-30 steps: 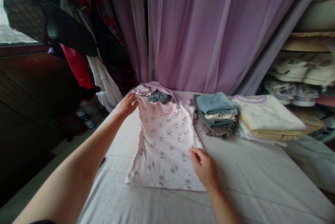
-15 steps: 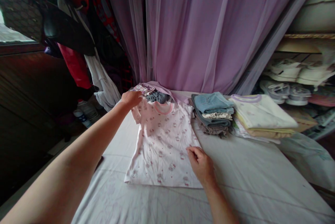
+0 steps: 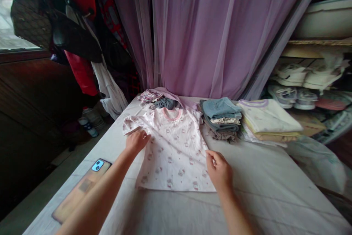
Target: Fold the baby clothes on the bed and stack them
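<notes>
While the left hand [image 3: 136, 141] lies open on the pink T-shirt [image 3: 170, 147], the right hand [image 3: 219, 171] curls at its edge, grip unclear.

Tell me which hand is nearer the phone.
Left. Left hand rests on the printed T-shirt just past the phone, forearm crossing its edge; right hand is farther, at the shirt's far side.

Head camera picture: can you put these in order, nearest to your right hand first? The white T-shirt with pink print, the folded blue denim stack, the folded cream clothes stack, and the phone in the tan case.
1. White T-shirt with pink print: touching the right hand, on its left.
2. Folded blue denim stack: farther ahead, beyond the shirt's edge.
3. Folded cream clothes stack: ahead and to the right.
4. Phone in the tan case: far off to the left.
</notes>
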